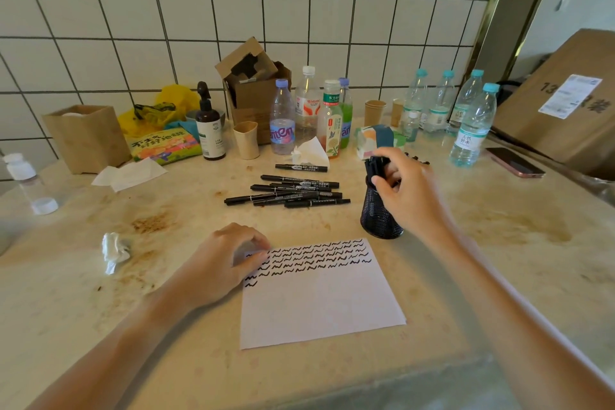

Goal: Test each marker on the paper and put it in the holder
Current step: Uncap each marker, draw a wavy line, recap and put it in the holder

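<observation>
A white sheet of paper (319, 303) lies in front of me, its top rows covered with black squiggles. My left hand (226, 260) rests on the paper's top left corner, fingers curled down onto it. A black mesh holder (377, 216) stands just beyond the paper's right corner with several black markers (376, 165) sticking out of it. My right hand (404, 186) is at the holder's rim, fingers curled around the marker tops there. A pile of several loose black markers (293, 191) lies left of the holder.
Water bottles (469, 130), drink bottles (283, 120), paper cups, a cardboard box (253, 90) and a pump bottle (209, 130) line the tiled wall. A crumpled tissue (114, 251) lies left of the paper. A phone (514, 161) sits at the right, by a large carton.
</observation>
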